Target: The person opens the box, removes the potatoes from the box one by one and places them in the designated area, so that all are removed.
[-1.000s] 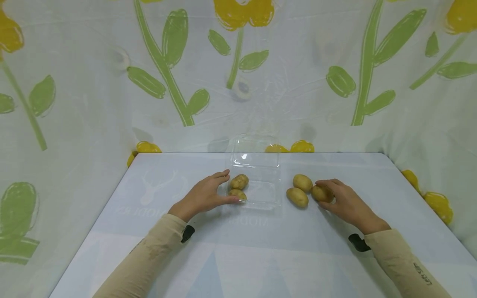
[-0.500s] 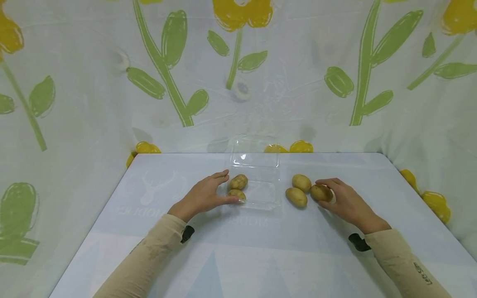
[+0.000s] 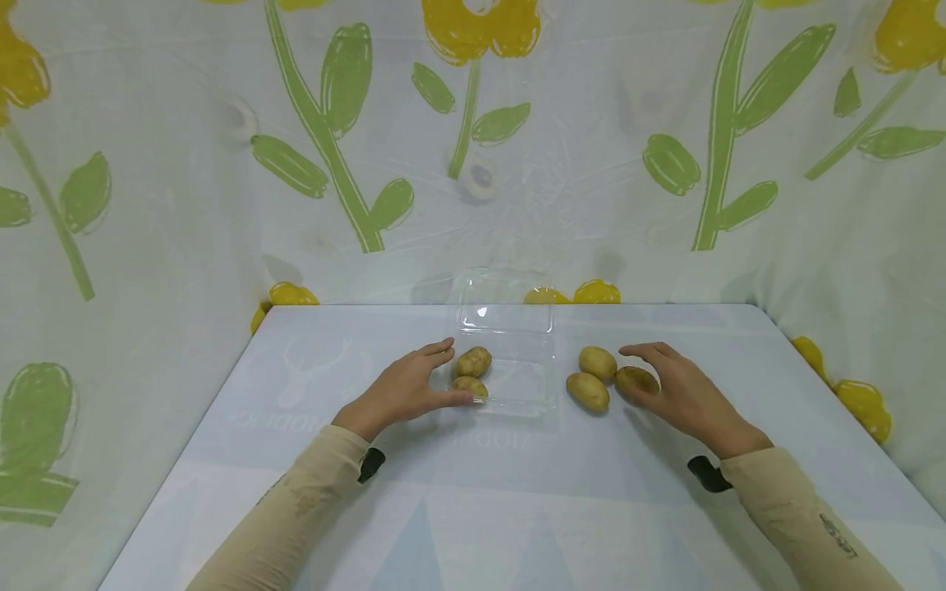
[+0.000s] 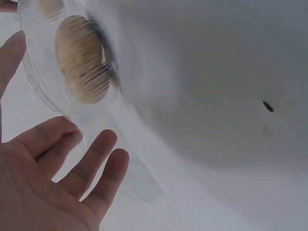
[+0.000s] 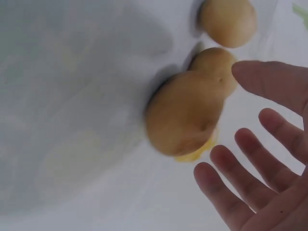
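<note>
The left hand (image 3: 402, 384) is spread, its thumb and index finger touching the left side of a clear plastic box (image 3: 517, 382), the other fingers held apart. The box sits near the middle of the far edge of the table (image 3: 591, 509), its lid (image 3: 506, 308) standing open at the back. Inside, 2 small potatoes (image 3: 474, 361) lie along the left wall. The right hand (image 3: 691, 398) is spread too, thumb and fingers well apart around a brownish potato (image 3: 637, 383); I cannot tell whether the thumb touches it. It lies right of the box, just beside 2 yellowish potatoes (image 3: 587, 392).
</note>
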Demonstrator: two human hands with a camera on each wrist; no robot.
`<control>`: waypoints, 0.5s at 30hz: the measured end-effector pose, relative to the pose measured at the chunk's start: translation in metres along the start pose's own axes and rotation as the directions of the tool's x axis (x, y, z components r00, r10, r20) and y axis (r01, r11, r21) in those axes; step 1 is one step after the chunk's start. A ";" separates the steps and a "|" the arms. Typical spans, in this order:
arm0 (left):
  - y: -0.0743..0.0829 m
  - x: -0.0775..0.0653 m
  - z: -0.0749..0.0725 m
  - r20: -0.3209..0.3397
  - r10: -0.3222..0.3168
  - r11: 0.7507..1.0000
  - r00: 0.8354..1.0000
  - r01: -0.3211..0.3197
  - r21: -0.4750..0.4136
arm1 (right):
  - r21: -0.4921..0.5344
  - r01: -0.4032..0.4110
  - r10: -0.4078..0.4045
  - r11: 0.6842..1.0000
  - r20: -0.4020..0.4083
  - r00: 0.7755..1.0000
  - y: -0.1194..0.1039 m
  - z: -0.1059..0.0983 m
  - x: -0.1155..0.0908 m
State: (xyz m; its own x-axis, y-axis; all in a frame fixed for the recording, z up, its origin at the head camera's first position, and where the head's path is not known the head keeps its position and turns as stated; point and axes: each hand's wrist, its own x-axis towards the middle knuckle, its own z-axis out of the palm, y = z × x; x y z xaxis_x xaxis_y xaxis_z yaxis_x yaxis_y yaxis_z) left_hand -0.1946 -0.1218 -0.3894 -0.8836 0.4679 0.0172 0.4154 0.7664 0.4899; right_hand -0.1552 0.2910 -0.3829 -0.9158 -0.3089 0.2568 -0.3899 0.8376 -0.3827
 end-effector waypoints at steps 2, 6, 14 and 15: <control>-0.001 0.000 0.001 0.001 0.003 1.000 1.000 -0.003 -0.001 | 0.022 0.012 -0.011 1.000 -0.009 1.000 -0.004 0.000 0.003; -0.002 -0.002 0.002 0.005 -0.003 1.000 1.000 0.003 -0.008 | 0.051 0.086 -0.083 0.995 -0.052 0.995 -0.013 0.003 0.012; -0.003 -0.003 0.004 -0.012 -0.007 1.000 1.000 0.007 -0.028 | 0.037 0.156 -0.156 0.987 0.015 0.988 -0.037 0.008 0.041; -0.003 -0.003 0.004 -0.012 -0.007 1.000 1.000 0.006 -0.029 | 0.032 0.152 -0.153 0.988 0.036 0.988 -0.040 0.009 0.044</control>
State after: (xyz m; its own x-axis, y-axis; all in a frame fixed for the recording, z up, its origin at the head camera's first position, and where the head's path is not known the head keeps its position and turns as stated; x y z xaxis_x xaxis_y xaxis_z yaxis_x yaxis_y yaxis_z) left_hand -0.1924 -0.1234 -0.3945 -0.8888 0.4576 0.0245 0.4035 0.7562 0.5151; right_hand -0.1805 0.2397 -0.3646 -0.8483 -0.4495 0.2798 -0.5272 0.7661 -0.3677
